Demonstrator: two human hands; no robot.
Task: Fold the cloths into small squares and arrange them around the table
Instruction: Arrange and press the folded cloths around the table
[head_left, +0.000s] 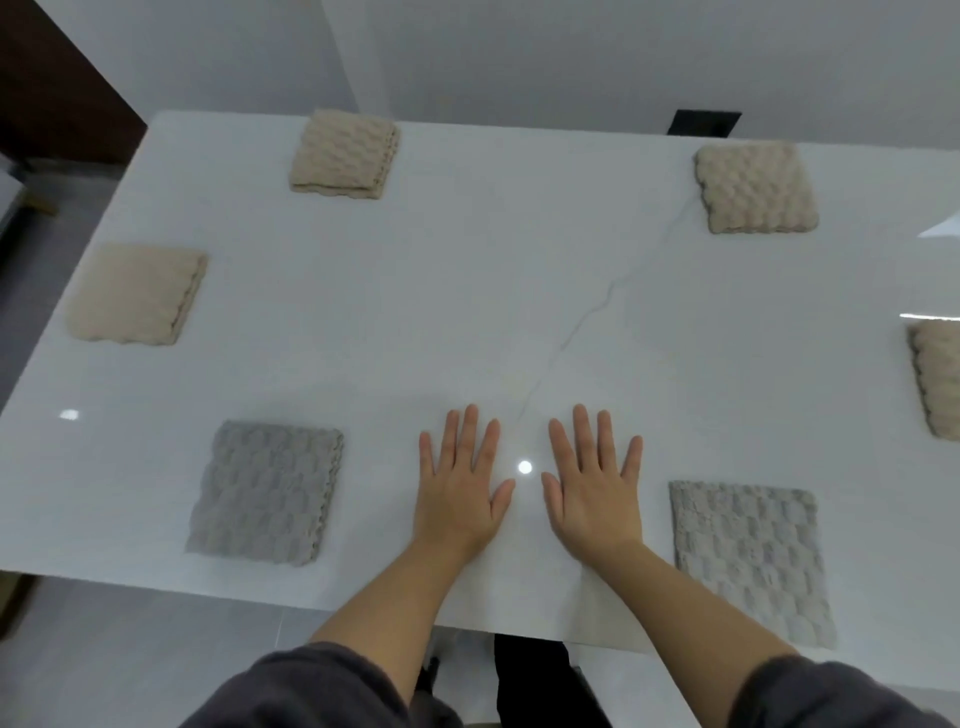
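Flat on the glossy white stone-look table (467, 291), mid near edge: left hand (460, 488) and right hand (592, 488), fingers straight and spread, holding nothing.

Along that near edge: left grey waffle-knit folded cloth (265, 493) just beside the left hand; right grey waffle-knit folded cloth (748, 561) just beside the right hand, long axis near-to-far (reaches the edge itself).

At the far edge: far-left beige waffle-knit folded cloth (343, 153), far-right beige waffle-knit folded cloth (756, 187). At the ends: left-end beige folded cloth (135, 293), right-end beige folded cloth (940, 379).

Looks finished; at most, nudge the right grey one inward.
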